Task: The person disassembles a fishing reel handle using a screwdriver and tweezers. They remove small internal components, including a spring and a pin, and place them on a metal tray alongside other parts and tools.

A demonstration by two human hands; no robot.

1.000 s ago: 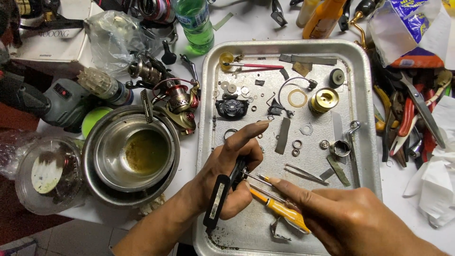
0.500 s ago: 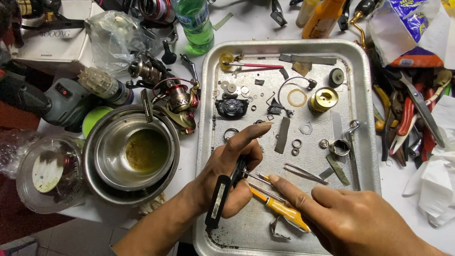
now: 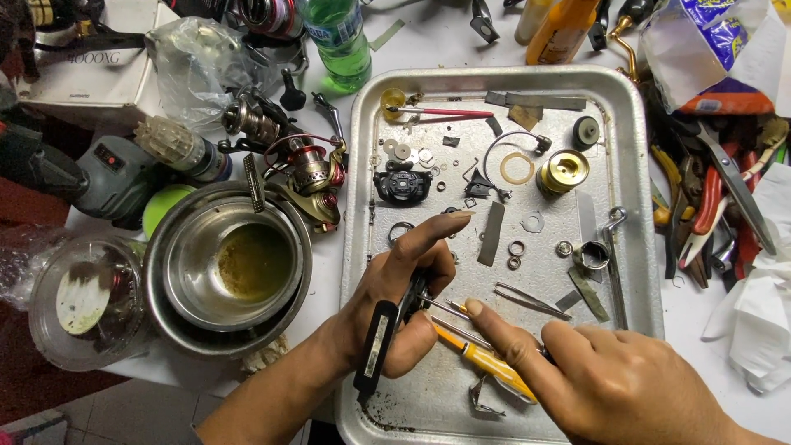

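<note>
From the head camera, the left hand curls closed around a black handle whose long axis runs from lower left up toward the right, over the metal tray. The right hand holds a thin metal tool, its forefinger stretched along it toward the handle's upper end. A yellow screwdriver lies on the tray just beside the right hand, pointing up-left.

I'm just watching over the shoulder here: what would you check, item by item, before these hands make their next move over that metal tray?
1. Left hand grips the black handle part: ok.
2. Right hand has the yellow-handled screwdriver under its fingers: ok.
3. Screwdriver tip seated on the part: cannot tell, hidden between the hands.
4. Small washers lie inside the metal tray, not spilling out: ok.
5. Tweezers lie close to the right fingers, could be nudged: not ok.
</note>
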